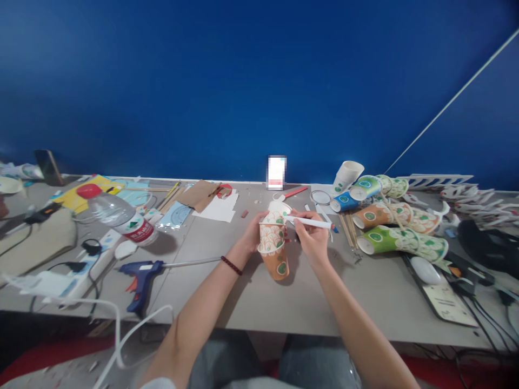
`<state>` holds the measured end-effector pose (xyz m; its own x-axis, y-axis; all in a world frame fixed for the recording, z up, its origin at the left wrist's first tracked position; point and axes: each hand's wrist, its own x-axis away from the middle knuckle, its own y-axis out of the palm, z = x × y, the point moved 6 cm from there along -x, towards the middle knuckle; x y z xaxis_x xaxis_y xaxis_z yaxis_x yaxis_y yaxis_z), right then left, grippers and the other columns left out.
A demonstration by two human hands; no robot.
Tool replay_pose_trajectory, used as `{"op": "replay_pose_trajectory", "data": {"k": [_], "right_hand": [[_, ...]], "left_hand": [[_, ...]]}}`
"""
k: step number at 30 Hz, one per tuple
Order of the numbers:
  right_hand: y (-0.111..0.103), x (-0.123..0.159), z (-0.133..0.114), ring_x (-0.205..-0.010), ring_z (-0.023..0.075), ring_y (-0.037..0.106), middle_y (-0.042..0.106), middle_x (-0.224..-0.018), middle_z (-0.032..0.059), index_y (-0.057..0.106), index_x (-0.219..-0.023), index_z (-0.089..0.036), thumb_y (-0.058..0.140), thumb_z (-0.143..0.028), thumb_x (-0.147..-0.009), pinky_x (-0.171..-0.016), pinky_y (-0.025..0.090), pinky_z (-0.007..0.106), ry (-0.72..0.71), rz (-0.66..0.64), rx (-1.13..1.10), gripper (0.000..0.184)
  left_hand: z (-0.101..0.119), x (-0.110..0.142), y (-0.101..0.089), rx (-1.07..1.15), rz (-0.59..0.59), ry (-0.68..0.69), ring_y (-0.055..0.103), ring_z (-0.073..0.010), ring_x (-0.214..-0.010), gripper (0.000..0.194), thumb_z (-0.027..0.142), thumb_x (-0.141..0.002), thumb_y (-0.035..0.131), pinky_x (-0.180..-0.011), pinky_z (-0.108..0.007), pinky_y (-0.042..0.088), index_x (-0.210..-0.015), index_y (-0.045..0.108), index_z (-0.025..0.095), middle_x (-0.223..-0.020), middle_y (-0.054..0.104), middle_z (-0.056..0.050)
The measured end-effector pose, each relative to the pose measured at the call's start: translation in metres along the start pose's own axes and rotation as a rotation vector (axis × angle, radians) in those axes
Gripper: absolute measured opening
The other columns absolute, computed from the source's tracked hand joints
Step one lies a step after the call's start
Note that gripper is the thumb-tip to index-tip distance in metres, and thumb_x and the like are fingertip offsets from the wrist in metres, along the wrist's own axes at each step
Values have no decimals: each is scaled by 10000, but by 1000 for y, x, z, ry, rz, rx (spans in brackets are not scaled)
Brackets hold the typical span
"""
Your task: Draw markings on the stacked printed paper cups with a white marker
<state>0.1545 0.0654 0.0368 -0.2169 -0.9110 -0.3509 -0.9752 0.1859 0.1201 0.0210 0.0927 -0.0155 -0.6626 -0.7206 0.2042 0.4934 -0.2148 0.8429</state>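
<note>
In the head view my left hand (250, 233) is closed round the left side of joined paper cups. The lower one is an orange paper cup (275, 265); above it sits a white paper cup (271, 236) with an orange and green pattern. A paler piece at the top is partly covered by my fingers. My right hand (313, 242) grips a white marker (310, 221), its left end at the upper right of the cups. Its blue end points right. The cups lean slightly over the grey table (227, 294).
A blue glue gun (142, 275) and a tilted water bottle (121, 216) lie left, by a white power strip (91, 265). Right are joined cups with a green cup (377, 240), stacked white cups (347, 175), wooden sticks (347, 229) and a computer mouse (425, 270). Cardboard (200, 194) lies behind.
</note>
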Motion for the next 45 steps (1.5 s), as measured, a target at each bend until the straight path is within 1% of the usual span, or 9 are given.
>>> {"op": "replay_pose_trajectory", "data": {"k": [10, 12, 16, 19, 24, 27, 31, 38, 45], "right_hand": [[0, 0, 1, -1063, 270, 686, 733, -882, 59, 625, -847, -224, 696, -322, -803, -813, 543, 354, -12, -4, 37, 129], [-1, -1, 2, -1062, 272, 687, 735, -893, 60, 628, -848, -224, 701, -330, -801, -824, 542, 360, -11, 2, 40, 137], [-1, -1, 3, -1073, 269, 688, 741, -906, 62, 633, -856, -221, 720, -347, -791, -913, 519, 383, -15, 9, 33, 167], [-2, -1, 5, -1061, 270, 695, 748, -919, 69, 626, -863, -224, 725, -374, -794, -928, 516, 399, -2, 16, 23, 192], [-3, -1, 9, -1113, 272, 678, 750, -960, 75, 620, -892, -228, 710, -387, -817, -973, 501, 420, 0, 9, 17, 198], [-3, -1, 9, -1112, 273, 679, 747, -951, 73, 618, -890, -228, 713, -395, -816, -948, 517, 407, 0, 20, 17, 206], [-3, -1, 7, -1078, 274, 689, 743, -940, 78, 611, -881, -222, 729, -424, -798, -848, 558, 371, 11, 35, -9, 248], [-4, -2, 3, -1014, 268, 708, 736, -934, 78, 606, -887, -215, 715, -416, -813, -769, 560, 344, -7, 57, -1, 240], [-4, -3, 2, -1015, 266, 714, 742, -917, 69, 600, -885, -217, 710, -418, -812, -845, 556, 376, -10, 60, -24, 241]], "left_hand": [[1, 0, 1, -9, 4, 1, 680, -258, -718, 418, 442, -841, 481, -874, -473, 499, -925, 686, 88, -806, 717, -158], [0, 0, 0, -16, 6, 2, 679, -255, -716, 418, 443, -836, 483, -878, -469, 497, -921, 687, 89, -797, 716, -154], [0, 0, 2, -17, 0, -4, 676, -254, -705, 412, 438, -835, 478, -880, -468, 495, -912, 689, 92, -787, 718, -151], [1, 1, 3, -8, -4, -7, 678, -254, -709, 404, 437, -830, 493, -878, -466, 497, -914, 691, 94, -800, 722, -152], [0, 0, 0, -5, -8, -17, 681, -256, -713, 418, 442, -826, 498, -873, -467, 502, -929, 694, 87, -817, 726, -159], [-1, 0, -1, 9, -11, -15, 686, -258, -718, 421, 439, -829, 504, -877, -469, 501, -950, 693, 83, -824, 727, -160], [-1, 0, 0, 20, -28, -19, 692, -265, -727, 413, 435, -811, 530, -883, -467, 498, -957, 691, 83, -823, 727, -159], [-1, 1, 1, 15, -5, -30, 690, -266, -715, 427, 443, -800, 519, -858, -457, 508, -937, 694, 79, -819, 730, -172], [-1, 1, -1, 21, -10, -25, 695, -271, -734, 432, 441, -813, 503, -865, -466, 509, -966, 689, 83, -829, 733, -170]]}}
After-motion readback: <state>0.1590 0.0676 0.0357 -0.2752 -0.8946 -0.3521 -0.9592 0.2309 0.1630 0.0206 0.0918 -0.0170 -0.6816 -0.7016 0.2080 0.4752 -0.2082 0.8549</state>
